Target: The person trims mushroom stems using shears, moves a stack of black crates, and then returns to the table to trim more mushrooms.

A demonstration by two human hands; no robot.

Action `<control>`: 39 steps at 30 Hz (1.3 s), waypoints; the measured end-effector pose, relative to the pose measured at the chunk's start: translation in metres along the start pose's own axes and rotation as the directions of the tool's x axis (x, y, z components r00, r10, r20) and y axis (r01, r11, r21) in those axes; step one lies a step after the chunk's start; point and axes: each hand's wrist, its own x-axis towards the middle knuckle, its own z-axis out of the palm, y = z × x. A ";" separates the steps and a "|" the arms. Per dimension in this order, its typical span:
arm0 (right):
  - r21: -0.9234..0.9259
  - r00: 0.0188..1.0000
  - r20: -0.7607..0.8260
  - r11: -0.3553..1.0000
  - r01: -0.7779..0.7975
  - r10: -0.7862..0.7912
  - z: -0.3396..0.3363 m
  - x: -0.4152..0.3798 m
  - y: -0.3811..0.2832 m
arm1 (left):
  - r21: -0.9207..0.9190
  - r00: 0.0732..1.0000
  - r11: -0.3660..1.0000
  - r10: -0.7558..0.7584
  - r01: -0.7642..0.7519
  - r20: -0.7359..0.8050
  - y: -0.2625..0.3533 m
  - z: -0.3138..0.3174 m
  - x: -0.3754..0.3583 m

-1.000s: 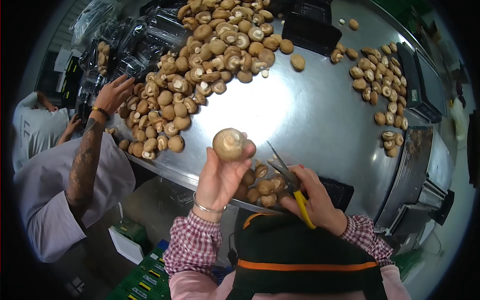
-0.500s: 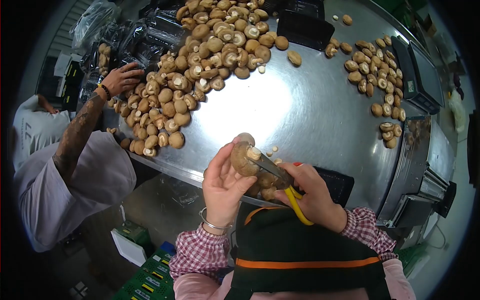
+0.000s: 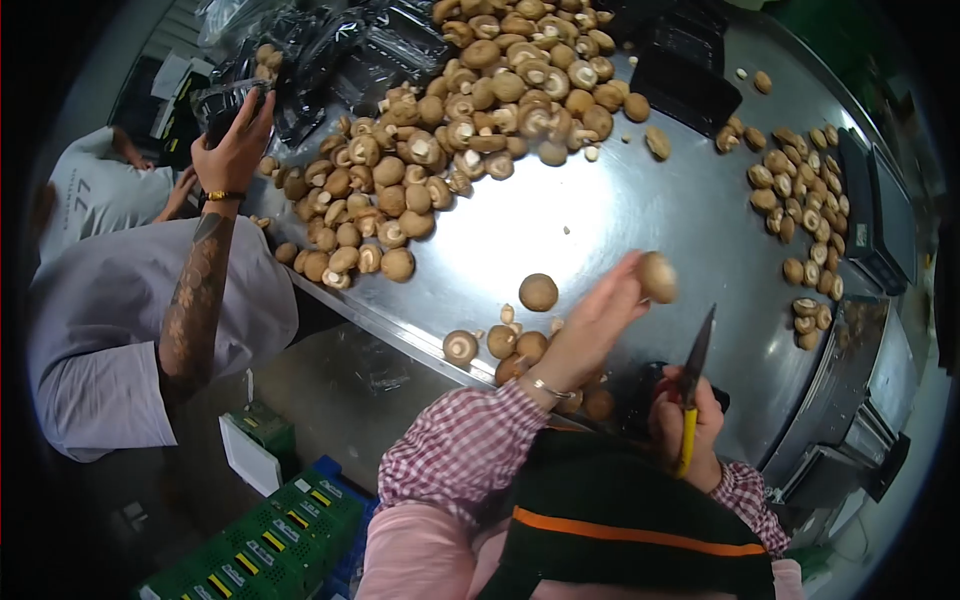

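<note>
1. My left hand (image 3: 600, 315) reaches across the middle of the frame, fingers pinched on a mushroom (image 3: 657, 277) held above the steel table (image 3: 620, 215). The pinch looks light to me; the mushroom could slip and roll off toward the table's edge.
2. My right hand (image 3: 688, 432), lower right of centre, is clenched around the yellow-handled scissors (image 3: 692, 385), blades pointing up. They sit close under my left forearm, so I judge a careless swing could nick the sleeve or wrist.
3. A small cluster of mushrooms (image 3: 510, 345) lies at the near rim of the table; a brush of my arm could knock some off.
4. A black tray (image 3: 685, 90) at the upper middle rests on the table; I cannot tell what is in it.
5. A co-worker's hand (image 3: 232, 150) at the upper left grips a dark tray (image 3: 222, 100); its contents are hidden.
6. A green crate (image 3: 270, 545) sits on the floor at the lower left, its contents unclear.
</note>
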 end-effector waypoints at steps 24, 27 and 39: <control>-0.108 0.973 0.199 0.984 0.140 -0.117 0.012 0.006 -0.009 | -0.258 0.983 0.949 0.184 -0.181 -0.013 0.110 -0.081 -0.064; -0.100 0.983 0.164 0.989 0.106 -0.089 0.008 0.000 -0.007 | -0.297 0.985 0.942 0.172 -0.159 0.020 0.109 -0.067 -0.059; -0.085 0.987 0.140 0.992 0.094 -0.082 0.001 -0.004 0.001 | 0.731 0.818 0.561 0.575 -0.389 -0.006 0.108 -0.008 -0.056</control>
